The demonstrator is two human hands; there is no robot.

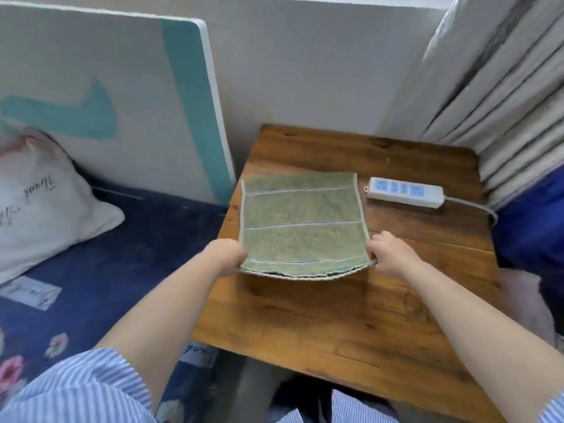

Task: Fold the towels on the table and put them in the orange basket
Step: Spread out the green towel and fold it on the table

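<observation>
A green towel (300, 222) with thin pale stripes and a pale hem lies spread on the wooden table (351, 325). Its near edge is raised off the wood and sags in the middle. My left hand (227, 254) pinches the near left corner. My right hand (389, 254) pinches the near right corner. The far edge of the towel rests flat on the table. No orange basket is in view.
A white power strip (406, 192) with blue sockets lies right of the towel, its cable running off the right edge. A bed with a dark blue cover (128, 254) and a white pillow (39, 206) is at the left. A pale curtain (503, 96) hangs at the right.
</observation>
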